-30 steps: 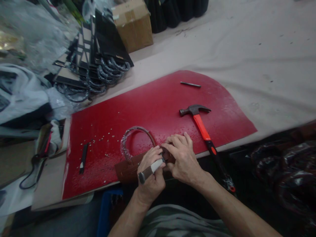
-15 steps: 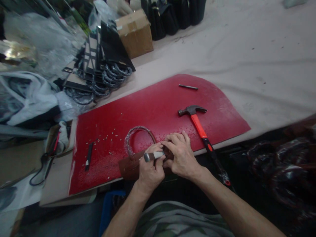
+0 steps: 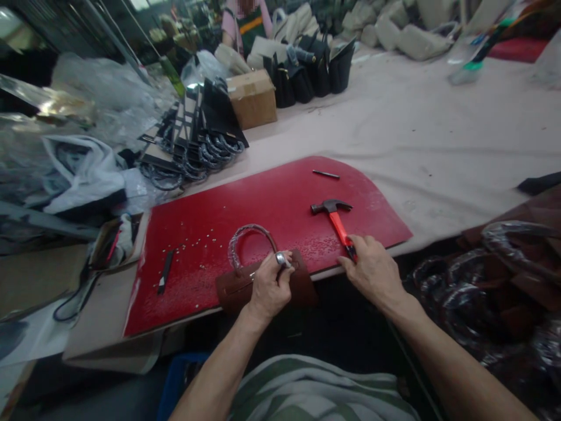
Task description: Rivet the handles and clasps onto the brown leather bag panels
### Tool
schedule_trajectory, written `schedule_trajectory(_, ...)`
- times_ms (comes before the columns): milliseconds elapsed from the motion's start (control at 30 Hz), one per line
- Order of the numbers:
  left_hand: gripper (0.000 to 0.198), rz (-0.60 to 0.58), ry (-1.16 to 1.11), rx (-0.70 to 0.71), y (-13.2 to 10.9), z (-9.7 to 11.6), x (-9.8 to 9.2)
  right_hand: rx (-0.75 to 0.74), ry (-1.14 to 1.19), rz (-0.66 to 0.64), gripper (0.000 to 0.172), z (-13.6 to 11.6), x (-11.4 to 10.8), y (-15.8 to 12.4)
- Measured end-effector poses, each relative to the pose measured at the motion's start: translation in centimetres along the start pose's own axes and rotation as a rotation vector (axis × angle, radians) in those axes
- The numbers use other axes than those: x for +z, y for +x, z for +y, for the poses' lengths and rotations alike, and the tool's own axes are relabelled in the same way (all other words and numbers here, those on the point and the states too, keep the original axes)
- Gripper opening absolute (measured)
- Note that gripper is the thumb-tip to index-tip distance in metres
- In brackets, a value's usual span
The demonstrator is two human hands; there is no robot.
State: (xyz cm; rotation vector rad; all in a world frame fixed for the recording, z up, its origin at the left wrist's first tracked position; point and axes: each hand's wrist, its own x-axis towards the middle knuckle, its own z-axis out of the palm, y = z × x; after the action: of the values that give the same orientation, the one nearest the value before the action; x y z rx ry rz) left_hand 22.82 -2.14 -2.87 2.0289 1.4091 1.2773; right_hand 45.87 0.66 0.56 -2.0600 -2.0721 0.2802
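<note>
My left hand (image 3: 268, 286) is closed around a short metal punch (image 3: 281, 259), held upright over a brown leather piece (image 3: 302, 286). A round handle wrapped in clear plastic (image 3: 234, 242) rises from that piece onto the red board (image 3: 272, 199). My right hand (image 3: 372, 269) is at the black grip of a claw hammer (image 3: 336, 222) with an orange neck, fingers over the grip. The hammer's head lies on the board. How firmly the fingers wrap the grip is partly hidden.
A thin metal rod (image 3: 325, 173) and a black flat tool (image 3: 165, 272) lie on the board, with small scattered bits. Behind are black bag parts (image 3: 210, 117) and a cardboard box (image 3: 252, 99). Plastic-wrapped brown handles (image 3: 464, 304) are at right; a person (image 3: 249, 26) is far back.
My right hand has left the leather piece and moved right to the hammer's grip. My left hand still holds the punch. The view has tilted up, showing more of the background.
</note>
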Motion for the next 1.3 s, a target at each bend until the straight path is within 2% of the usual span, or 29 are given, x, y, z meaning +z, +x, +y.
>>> schedule_trajectory(67, 0.019, 0.017, -0.021, 0.015, -0.1, -0.2, 0.0, 0.121, 0.098, -0.09, 0.021, 0.3, -0.3, 0.4)
schedule_trajectory(167, 0.018, 0.02, -0.037, 0.026, -0.1, -0.4, 0.1, 0.315, 0.564, -0.266, 0.013, 0.3, -0.8, 1.7)
schedule_trajectory(233, 0.019, 0.012, -0.043, 0.019, -0.1, -0.3, 0.2, 0.365, 0.814, -0.397, 0.012, 0.2, -1.3, 2.9)
schedule_trajectory(300, 0.018, 0.009, -0.046, 0.002, -0.1, -0.3, 0.2, 0.351, 0.921, -0.471, 0.005, 0.0, -1.8, 3.9)
schedule_trajectory(333, 0.018, 0.01, -0.046, -0.006, -0.1, -0.2, 0.3, 0.346, 0.965, -0.485, 0.002, -0.1, -2.0, 4.2)
schedule_trajectory(400, 0.016, 0.013, -0.045, -0.015, -0.1, -0.2, 0.3, 0.346, 1.032, -0.476, 0.009, -0.6, -2.4, 4.3)
schedule_trajectory(533, 0.015, 0.028, -0.034, -0.007, -0.1, -0.3, 0.3, 0.318, 1.091, -0.341, 0.028, -1.8, -4.6, 2.5)
schedule_trajectory(633, 0.015, 0.025, -0.026, 0.004, -0.1, -0.5, 0.3, 0.1, 0.976, -0.135, 0.038, -2.7, -8.1, 0.4)
schedule_trajectory(733, 0.015, 0.02, -0.024, -0.005, -0.2, -0.6, 0.4, -0.187, 0.64, 0.084, 0.038, -3.3, -10.8, -1.4)
schedule_trajectory(833, 0.015, 0.017, -0.018, -0.006, -0.2, -0.7, 0.4, -0.307, 0.415, 0.083, 0.035, -3.5, -11.1, -2.4)
schedule_trajectory(900, 0.014, 0.014, -0.006, 0.01, -0.2, -0.7, 0.4, -0.334, 0.334, 0.032, 0.033, -3.7, -10.9, -2.8)
schedule_trajectory(967, 0.015, 0.013, 0.006, 0.021, -0.1, -0.6, 0.4, -0.362, 0.298, 0.037, 0.033, -4.1, -11.4, -3.0)
schedule_trajectory(1033, 0.015, 0.013, 0.01, 0.021, -0.1, -0.6, 0.4, -0.411, 0.31, 0.124, 0.032, -4.7, -12.6, -3.5)
schedule_trajectory(1100, 0.016, 0.012, 0.007, 0.015, -0.1, -0.5, 0.3, -0.441, 0.345, 0.267, 0.03, -5.2, -13.8, -4.0)
schedule_trajectory(1167, 0.016, 0.011, 0.012, 0.013, -0.1, -0.5, 0.3, -0.463, 0.362, 0.37, 0.027, -5.3, -14.0, -4.4)
schedule_trajectory(1233, 0.016, 0.009, 0.025, 0.011, -0.1, -0.5, 0.3, -0.518, 0.303, 0.337, 0.028, -4.9, -13.4, -4.4)
schedule_trajectory(1300, 0.017, 0.009, 0.032, 0.011, -0.1, -0.5, 0.4, -0.579, 0.17, 0.213, 0.031, -4.4, -12.9, -4.1)
